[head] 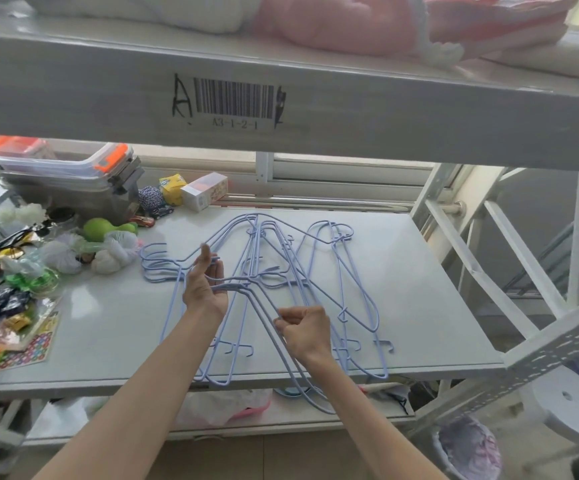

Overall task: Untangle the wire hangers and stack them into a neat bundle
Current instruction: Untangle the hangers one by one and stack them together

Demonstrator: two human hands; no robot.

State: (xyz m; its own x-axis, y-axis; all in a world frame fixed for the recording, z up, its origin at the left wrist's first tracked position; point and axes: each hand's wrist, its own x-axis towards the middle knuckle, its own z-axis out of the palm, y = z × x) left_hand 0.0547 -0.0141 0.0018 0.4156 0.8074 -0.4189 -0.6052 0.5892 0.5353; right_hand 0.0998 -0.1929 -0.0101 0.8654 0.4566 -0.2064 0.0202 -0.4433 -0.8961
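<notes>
Several pale blue wire hangers (319, 271) lie crossed and tangled on the white shelf board (419, 289). A few hooks (154, 263) point left at the board's middle. My left hand (205, 289) is raised over the tangle, its fingers curled round the neck of a hanger. My right hand (303, 329) pinches a hanger wire (264, 317) near the front of the board. Some hanger ends (312, 396) stick out past the front edge.
A clutter of small items (31, 271) fills the shelf's left side: plastic boxes (69, 168), a green toy (97, 230), bags, a small carton (205, 190). An upper shelf beam (281, 109) with a barcode hangs overhead. Perforated metal uprights (541, 355) stand at the right.
</notes>
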